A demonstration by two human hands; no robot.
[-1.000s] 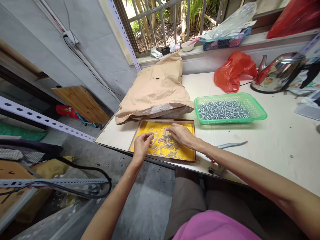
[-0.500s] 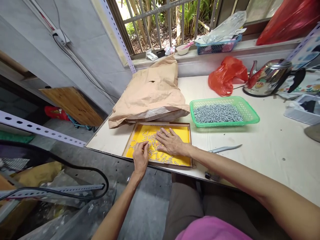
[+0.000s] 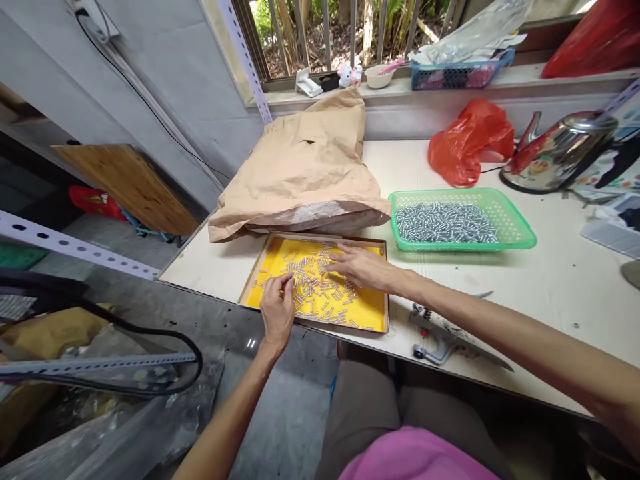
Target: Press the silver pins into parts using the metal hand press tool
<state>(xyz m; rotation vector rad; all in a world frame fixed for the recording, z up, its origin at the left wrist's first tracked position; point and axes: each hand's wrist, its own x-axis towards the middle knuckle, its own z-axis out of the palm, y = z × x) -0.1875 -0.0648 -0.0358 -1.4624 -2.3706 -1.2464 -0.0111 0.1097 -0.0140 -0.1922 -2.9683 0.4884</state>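
Observation:
A shallow cardboard tray [image 3: 386,287] with a yellow bottom lies at the table's near edge. Scattered over it are many small silvery metal rods [image 3: 313,287], too small to tell whether they are screws or pins. My left hand [image 3: 277,303] is at the tray's left part, thumb and fingertips pinched together; whatever is between them is hidden. Over the tray's right half my right hand [image 3: 363,267] reaches with fingers stretched out, their tips just above or touching the rods. A green plastic basket [image 3: 517,223] behind to the right holds a heap of similar rods.
A large brown paper sack [image 3: 305,167] lies behind the tray. A knife [image 3: 475,343] and a metal clamp-like tool [image 3: 435,353] lie near the right forearm. A red plastic bag [image 3: 467,143] and a steel kettle [image 3: 557,153] are at the back right.
My right hand has lifted from lying flat on the rods and shifted slightly right, uncovering more of them. My left hand stays pinched at the tray's left. The view has shifted a little.

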